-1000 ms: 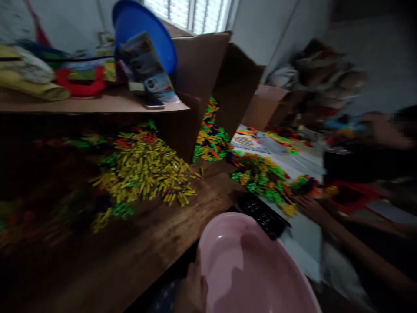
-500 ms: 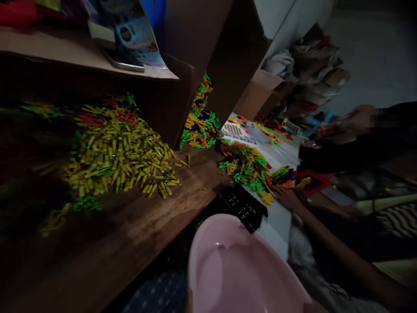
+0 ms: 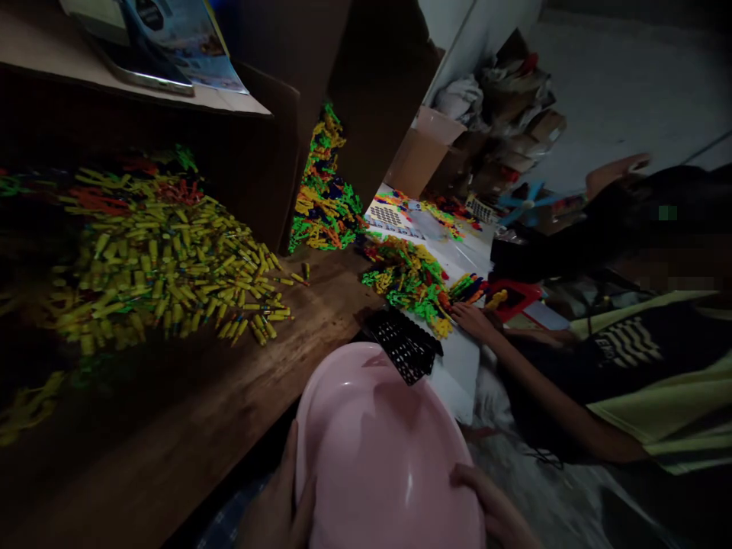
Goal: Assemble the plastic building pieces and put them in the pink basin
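Observation:
A pink plastic basin [image 3: 377, 450] is in front of me at the bottom of the view, with nothing seen inside it. My left hand [image 3: 283, 496] grips its left rim, fingers along the outside and thumb at the inner side. On the right rim, my right hand [image 3: 492, 503] holds on with its fingertips curled over the edge. A black tray with small slots [image 3: 403, 343] overlaps the basin's far rim. To the left, a heap of small yellow cylindrical pieces [image 3: 165, 267] covers part of the wooden table [image 3: 229, 412].
Cardboard box walls [image 3: 371, 99] rise behind, with colourful plastic pieces [image 3: 325, 198] between them. Another heap [image 3: 406, 278] lies on a white surface, where a co-worker's hand [image 3: 474, 320] rests. A phone [image 3: 149, 72] sits on a cardboard shelf at upper left.
The basin has come further into view and shifted left, and both my hands now show on its rim. The surroundings have slid left in view. The co-worker's head has turned.

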`<state>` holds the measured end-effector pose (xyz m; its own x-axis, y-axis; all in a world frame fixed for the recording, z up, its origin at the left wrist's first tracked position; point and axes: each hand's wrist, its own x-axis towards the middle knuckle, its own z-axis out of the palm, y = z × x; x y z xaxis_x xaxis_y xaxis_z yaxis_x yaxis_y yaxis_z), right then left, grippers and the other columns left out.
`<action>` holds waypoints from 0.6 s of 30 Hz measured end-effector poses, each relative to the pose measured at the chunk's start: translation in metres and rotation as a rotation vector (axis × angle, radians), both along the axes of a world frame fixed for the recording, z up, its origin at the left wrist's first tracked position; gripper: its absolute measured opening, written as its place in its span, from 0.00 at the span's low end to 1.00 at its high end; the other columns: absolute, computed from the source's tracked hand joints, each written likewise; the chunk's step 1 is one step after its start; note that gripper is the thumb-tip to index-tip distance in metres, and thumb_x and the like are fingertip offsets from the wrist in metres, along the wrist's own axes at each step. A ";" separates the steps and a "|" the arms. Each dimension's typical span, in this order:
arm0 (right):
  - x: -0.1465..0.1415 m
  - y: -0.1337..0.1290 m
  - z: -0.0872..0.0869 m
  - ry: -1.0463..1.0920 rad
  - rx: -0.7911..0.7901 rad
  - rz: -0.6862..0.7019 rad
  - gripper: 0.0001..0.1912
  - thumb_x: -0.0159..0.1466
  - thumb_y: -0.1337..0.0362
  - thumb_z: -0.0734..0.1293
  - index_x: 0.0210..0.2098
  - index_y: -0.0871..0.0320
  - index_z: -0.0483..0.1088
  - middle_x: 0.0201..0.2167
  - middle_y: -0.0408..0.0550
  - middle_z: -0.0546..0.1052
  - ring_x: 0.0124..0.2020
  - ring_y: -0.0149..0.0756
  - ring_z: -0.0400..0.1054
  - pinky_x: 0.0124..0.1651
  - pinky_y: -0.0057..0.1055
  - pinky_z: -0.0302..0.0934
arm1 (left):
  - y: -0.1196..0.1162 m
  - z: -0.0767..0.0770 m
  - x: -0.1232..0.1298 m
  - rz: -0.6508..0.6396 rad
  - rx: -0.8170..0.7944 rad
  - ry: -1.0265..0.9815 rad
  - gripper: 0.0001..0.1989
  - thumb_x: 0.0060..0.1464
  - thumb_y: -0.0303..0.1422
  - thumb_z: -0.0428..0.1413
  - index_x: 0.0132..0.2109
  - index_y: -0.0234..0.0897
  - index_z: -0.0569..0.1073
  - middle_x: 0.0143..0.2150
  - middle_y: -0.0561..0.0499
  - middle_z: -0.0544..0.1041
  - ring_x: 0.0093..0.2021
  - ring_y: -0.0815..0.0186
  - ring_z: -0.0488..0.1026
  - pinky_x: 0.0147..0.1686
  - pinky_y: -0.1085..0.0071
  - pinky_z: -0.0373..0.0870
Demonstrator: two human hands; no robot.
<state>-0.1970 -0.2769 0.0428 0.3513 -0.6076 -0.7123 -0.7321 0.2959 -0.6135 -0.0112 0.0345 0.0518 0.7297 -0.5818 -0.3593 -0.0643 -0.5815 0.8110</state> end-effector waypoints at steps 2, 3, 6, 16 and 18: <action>0.003 0.004 -0.003 0.027 -0.117 0.045 0.11 0.48 0.65 0.64 0.32 0.60 0.69 0.26 0.48 0.74 0.32 0.43 0.71 0.37 0.38 0.66 | -0.001 -0.004 0.006 -0.035 0.130 -0.038 0.30 0.61 0.37 0.36 0.67 0.34 0.38 0.63 0.42 0.59 0.60 0.58 0.62 0.54 0.63 0.63; 0.011 0.004 -0.001 0.079 -0.272 0.084 0.18 0.48 0.63 0.64 0.39 0.61 0.69 0.32 0.53 0.75 0.38 0.48 0.70 0.42 0.41 0.65 | -0.002 -0.005 0.008 -0.057 0.198 -0.043 0.29 0.62 0.36 0.35 0.67 0.33 0.38 0.61 0.40 0.63 0.58 0.57 0.64 0.53 0.61 0.63; 0.054 0.003 0.013 0.238 -1.009 0.252 0.32 0.54 0.57 0.61 0.55 0.68 0.60 0.49 0.66 0.68 0.54 0.60 0.59 0.53 0.54 0.55 | -0.003 -0.005 0.011 -0.105 0.350 -0.017 0.29 0.62 0.35 0.36 0.67 0.31 0.39 0.49 0.38 0.75 0.47 0.54 0.74 0.45 0.60 0.67; 0.198 -0.048 -0.005 0.328 -1.330 0.862 0.32 0.62 0.47 0.55 0.63 0.49 0.51 0.63 0.56 0.56 0.63 0.57 0.47 0.54 0.58 0.51 | -0.009 -0.019 -0.008 -0.036 0.240 0.054 0.33 0.59 0.30 0.39 0.66 0.27 0.33 0.50 0.37 0.74 0.47 0.59 0.74 0.44 0.71 0.67; 0.192 -0.069 -0.005 0.300 -1.343 0.900 0.31 0.63 0.49 0.56 0.63 0.51 0.52 0.62 0.56 0.58 0.62 0.54 0.50 0.53 0.54 0.54 | -0.008 -0.022 -0.021 -0.005 0.216 0.065 0.33 0.58 0.30 0.39 0.66 0.26 0.34 0.47 0.37 0.76 0.45 0.59 0.75 0.43 0.71 0.68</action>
